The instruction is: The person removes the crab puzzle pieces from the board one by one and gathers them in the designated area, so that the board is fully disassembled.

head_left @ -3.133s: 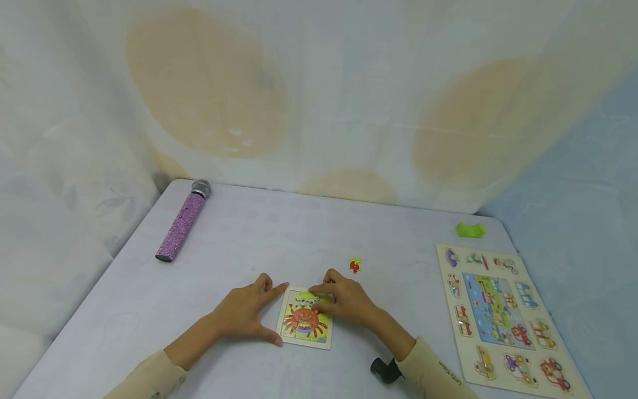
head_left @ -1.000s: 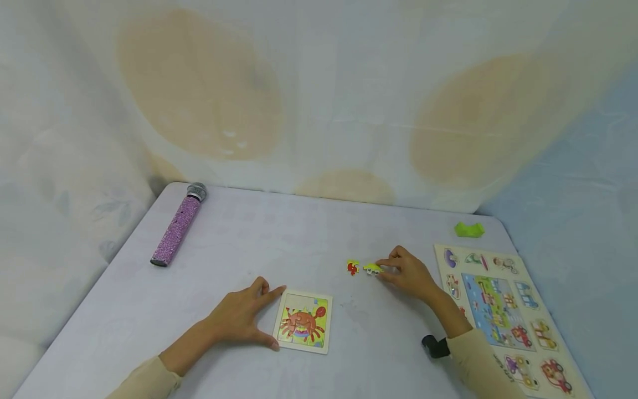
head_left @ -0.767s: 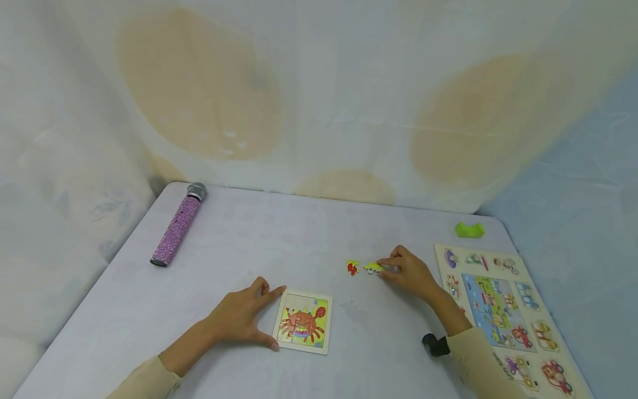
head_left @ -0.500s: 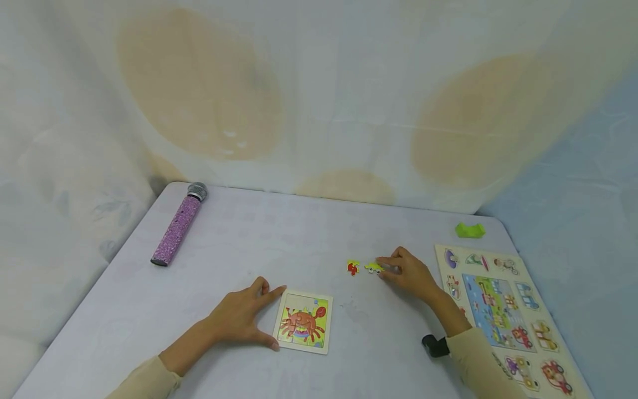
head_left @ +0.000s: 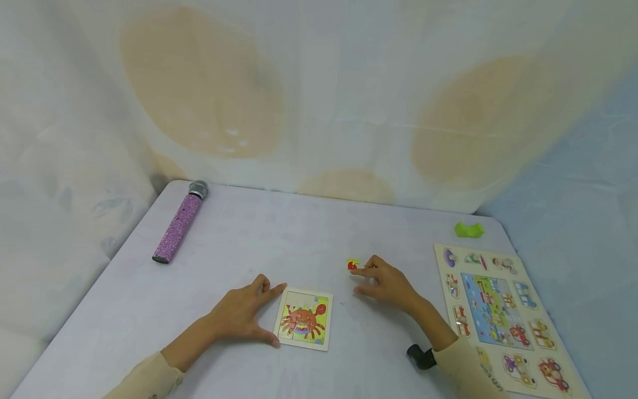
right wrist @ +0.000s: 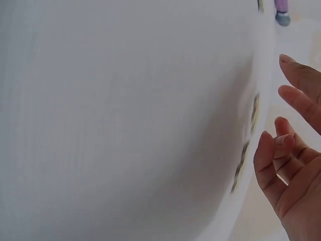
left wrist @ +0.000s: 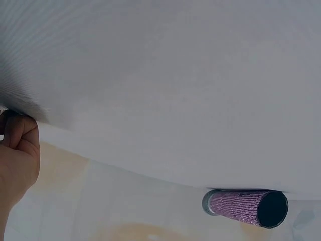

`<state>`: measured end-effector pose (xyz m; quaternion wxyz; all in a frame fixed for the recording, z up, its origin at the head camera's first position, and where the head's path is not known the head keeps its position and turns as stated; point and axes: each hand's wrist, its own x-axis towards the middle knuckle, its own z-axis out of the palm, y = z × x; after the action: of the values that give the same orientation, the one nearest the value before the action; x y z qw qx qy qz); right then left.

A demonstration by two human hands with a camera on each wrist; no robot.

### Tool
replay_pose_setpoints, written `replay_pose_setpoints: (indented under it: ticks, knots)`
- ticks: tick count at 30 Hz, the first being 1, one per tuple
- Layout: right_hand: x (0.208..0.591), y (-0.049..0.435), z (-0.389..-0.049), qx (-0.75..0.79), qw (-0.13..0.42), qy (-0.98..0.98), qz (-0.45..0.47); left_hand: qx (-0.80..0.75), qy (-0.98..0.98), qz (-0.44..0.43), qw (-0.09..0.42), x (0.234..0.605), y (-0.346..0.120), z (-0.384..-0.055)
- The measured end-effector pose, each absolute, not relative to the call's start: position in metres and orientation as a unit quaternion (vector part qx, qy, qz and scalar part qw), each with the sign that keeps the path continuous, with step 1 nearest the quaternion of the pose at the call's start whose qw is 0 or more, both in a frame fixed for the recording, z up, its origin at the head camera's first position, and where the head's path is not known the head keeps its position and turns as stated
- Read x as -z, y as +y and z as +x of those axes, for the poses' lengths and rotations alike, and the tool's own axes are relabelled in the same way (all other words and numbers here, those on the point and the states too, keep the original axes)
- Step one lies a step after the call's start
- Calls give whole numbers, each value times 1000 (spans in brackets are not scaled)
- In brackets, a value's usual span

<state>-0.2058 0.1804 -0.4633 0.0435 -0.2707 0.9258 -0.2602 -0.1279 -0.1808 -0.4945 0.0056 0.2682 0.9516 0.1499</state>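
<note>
A small crab jigsaw in a pale wooden frame [head_left: 329,324] lies flat on the table. Bare board shows in its upper left and middle. My left hand [head_left: 244,313] rests at the frame's left side, index finger at the upper corner and thumb at the lower. Farther right lies a loose red-and-yellow puzzle piece [head_left: 352,264], partly covered by the index fingertip of my right hand [head_left: 389,285]. That hand's thumb and index finger are apart. A second, yellow piece is hidden by it in the head view; two thin pieces [right wrist: 255,113] show edge-on in the right wrist view.
A purple glittery microphone [head_left: 178,228] lies at the left. A larger wooden vehicle puzzle board [head_left: 441,277] occupies the right side, with a bright green object [head_left: 469,230] behind it. Fabric walls enclose the table at the back and sides.
My right hand carried a yellow piece from the jigsaw frame and set it beside the red one. It has since released it and moved left to the red piece. The left hand stayed.
</note>
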Motion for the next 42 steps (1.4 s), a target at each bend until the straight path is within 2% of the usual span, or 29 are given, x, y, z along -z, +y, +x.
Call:
replay_pose_setpoints:
  ticks: [11, 34, 42]
  knots:
    - [459, 137, -180, 258, 92, 904, -327, -154, 956, 251, 8, 489, -176, -125]
    - [447, 121, -150, 101, 29, 931, -350, -142, 960, 241, 16, 477, -162, -122]
    - [447, 120, -156, 162, 90, 925, -333, -148, 959, 240, 20, 479, -160, -120]
